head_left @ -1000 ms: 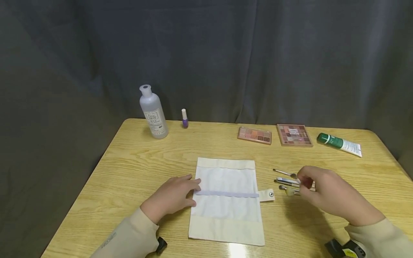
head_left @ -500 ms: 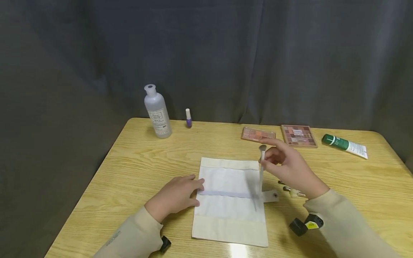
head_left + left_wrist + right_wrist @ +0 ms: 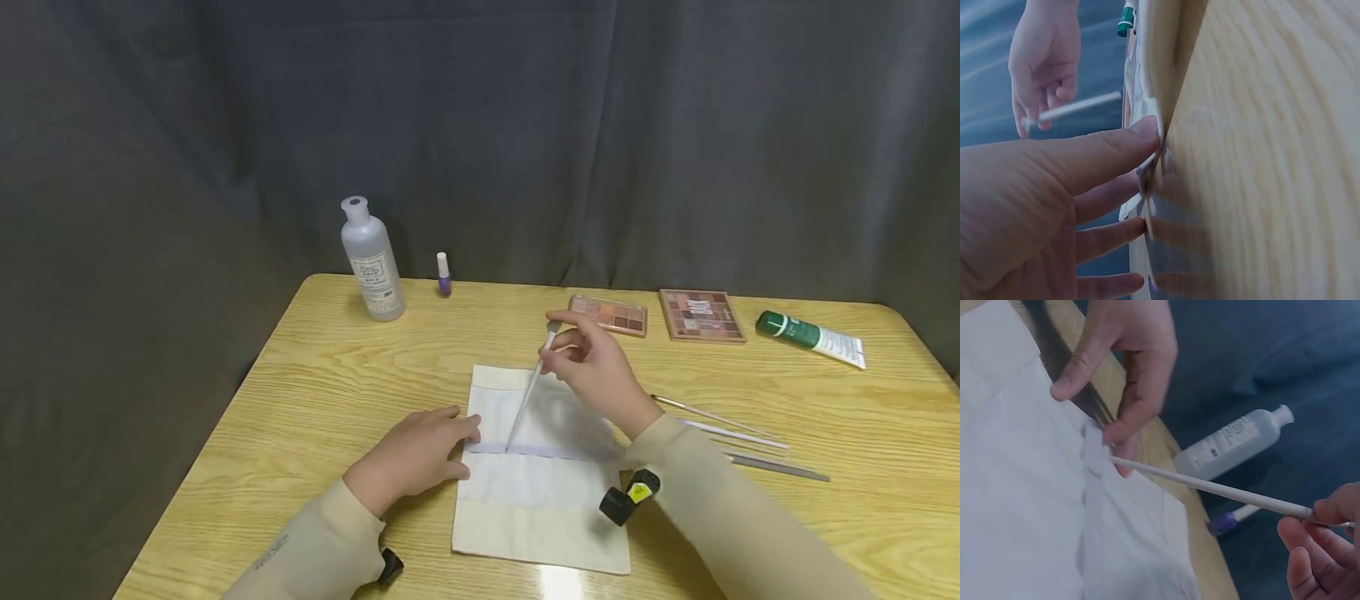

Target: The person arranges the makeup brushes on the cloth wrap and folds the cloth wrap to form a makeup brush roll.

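Note:
A white fabric brush roll point(image 3: 536, 529) lies unrolled on the table, with a lavender band point(image 3: 558, 452) across its middle. My left hand point(image 3: 416, 450) rests at its left edge, thumb and fingertips on the cloth's border. Above the roll, my right hand point(image 3: 600, 371) pinches a makeup brush point(image 3: 528, 395) near its bristle end. The brush slants, bristles up, and its thin handle tip is right at the band. In the right wrist view, the white handle point(image 3: 1210, 486) points at the band close to the left fingers point(image 3: 1141, 412).
Several loose makeup brushes point(image 3: 738, 433) lie right of the roll, partly behind the right forearm. Along the back stand a clear bottle point(image 3: 372, 271) and purple nail polish point(image 3: 444, 279). Two eyeshadow palettes point(image 3: 701, 317) and a green-and-white tube point(image 3: 810, 335) lie at back right.
My right hand has picked a brush up from the loose ones and carried it left over the roll, lowering its handle tip to the band. My left hand has stayed at the roll's edge.

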Available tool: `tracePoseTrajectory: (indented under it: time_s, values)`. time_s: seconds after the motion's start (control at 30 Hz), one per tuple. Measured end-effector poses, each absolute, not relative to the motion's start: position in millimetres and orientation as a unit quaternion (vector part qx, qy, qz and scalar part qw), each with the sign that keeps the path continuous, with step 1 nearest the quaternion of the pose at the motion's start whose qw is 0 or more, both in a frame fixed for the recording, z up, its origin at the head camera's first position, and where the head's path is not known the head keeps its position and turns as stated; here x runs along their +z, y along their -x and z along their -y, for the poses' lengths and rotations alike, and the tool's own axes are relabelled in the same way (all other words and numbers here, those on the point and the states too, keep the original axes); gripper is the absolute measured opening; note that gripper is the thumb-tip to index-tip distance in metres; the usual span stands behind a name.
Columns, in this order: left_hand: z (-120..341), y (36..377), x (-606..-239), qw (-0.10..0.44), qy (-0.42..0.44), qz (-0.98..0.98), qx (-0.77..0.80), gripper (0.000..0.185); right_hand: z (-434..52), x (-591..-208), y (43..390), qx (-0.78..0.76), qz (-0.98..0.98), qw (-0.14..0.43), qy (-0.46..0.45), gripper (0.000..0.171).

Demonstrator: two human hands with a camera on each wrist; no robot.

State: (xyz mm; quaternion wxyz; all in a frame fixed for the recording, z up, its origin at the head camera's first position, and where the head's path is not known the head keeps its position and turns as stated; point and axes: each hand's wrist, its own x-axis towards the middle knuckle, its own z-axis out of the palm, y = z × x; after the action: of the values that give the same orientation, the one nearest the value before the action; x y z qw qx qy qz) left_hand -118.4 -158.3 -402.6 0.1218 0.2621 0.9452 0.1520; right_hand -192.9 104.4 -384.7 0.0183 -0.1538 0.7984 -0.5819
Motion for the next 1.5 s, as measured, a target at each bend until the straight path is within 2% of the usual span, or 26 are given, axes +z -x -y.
tracePoseTrajectory:
  time_s: [0.47, 0.97, 1.2, 1.37, 1.5]
  values:
    - [154, 121, -401, 0.122, -0.270, -0.946, 0.131, 0.038, -62, -409, 209, -0.584, -0.798, 0.073, 0.131, 0.053]
    - [153, 122, -400, 0.114, -0.271, -0.948, 0.119, 0.042, -48, -417, 196, -0.555, -0.808, 0.142, 0.138, 0.054]
    - [153, 121, -399, 0.124, -0.260, -0.950, 0.123, 0.047, -44, -418, 185, -0.521, -0.823, 0.176, 0.142, 0.050]
    - [154, 120, -399, 0.130, -0.251, -0.951, 0.123, 0.058, -41, -415, 177, -0.484, -0.841, 0.184, 0.157, 0.046]
    - [154, 120, -399, 0.132, -0.247, -0.951, 0.128, 0.057, -40, -415, 171, -0.457, -0.854, 0.189, 0.160, 0.040]
